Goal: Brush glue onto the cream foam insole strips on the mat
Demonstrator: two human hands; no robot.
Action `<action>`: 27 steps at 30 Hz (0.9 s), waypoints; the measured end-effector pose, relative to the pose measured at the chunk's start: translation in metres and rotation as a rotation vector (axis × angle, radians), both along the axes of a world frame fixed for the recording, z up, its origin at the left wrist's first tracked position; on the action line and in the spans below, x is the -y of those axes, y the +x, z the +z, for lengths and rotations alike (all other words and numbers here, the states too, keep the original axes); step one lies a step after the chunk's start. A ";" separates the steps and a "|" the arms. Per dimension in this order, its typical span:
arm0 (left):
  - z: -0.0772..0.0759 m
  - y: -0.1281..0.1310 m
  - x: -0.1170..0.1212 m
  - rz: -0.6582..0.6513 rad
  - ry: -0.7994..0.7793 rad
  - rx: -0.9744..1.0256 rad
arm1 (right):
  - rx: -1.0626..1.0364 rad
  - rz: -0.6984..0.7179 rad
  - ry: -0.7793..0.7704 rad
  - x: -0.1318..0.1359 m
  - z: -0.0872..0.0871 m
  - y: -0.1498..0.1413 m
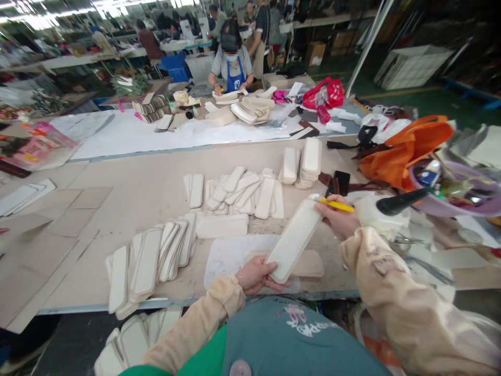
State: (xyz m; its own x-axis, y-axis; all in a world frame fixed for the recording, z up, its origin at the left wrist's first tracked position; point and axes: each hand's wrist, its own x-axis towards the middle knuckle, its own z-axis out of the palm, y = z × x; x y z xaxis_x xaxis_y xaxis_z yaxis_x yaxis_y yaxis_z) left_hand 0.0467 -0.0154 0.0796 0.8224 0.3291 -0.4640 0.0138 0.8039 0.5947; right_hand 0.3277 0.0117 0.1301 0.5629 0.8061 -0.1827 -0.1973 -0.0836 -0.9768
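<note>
My left hand (256, 274) grips the lower end of a long off-white panel (295, 237) with rounded corners, tilted up above the table. In my right hand (340, 218) is a slim yellow-handled tool (337, 204). Its whitish tip lies at the panel's upper end; what kind of tool it is I cannot make out. Beneath the raised panel lie a beige panel (311, 263) and a translucent white sheet (223, 256). Similar panels lie fanned out to the left (146, 261), loosely piled ahead (238, 190), and stacked (311, 156) farther back.
At the right stand a white container (378, 214) with a black handle-like piece, an orange bag (410, 146) and a purple basket (454, 206). Scissors (428, 269) lie nearby. Across the table, another person (233, 73) handles panels. More panels (135, 337) sit below the near edge.
</note>
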 end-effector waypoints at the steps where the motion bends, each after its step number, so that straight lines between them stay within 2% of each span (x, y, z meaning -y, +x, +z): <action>1: 0.001 -0.001 0.001 0.023 0.000 -0.007 | -0.005 0.014 -0.015 0.000 -0.001 -0.004; 8: 0.008 -0.010 -0.001 0.090 0.039 -0.057 | 0.041 0.030 -0.033 -0.006 -0.007 -0.018; 16: 0.015 -0.015 0.002 0.104 0.026 -0.095 | 0.070 0.044 0.001 -0.008 0.000 -0.028; 27: 0.003 -0.023 0.008 0.108 -0.036 -0.062 | 0.059 0.019 -0.012 -0.007 0.002 -0.038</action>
State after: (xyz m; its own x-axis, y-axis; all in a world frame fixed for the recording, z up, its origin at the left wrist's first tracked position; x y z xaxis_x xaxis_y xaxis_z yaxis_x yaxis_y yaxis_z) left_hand 0.0239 -0.0229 0.0823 0.7521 0.3968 -0.5263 -0.0382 0.8234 0.5662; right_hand 0.2897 0.0189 0.1317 0.5575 0.8147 -0.1594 -0.1381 -0.0984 -0.9855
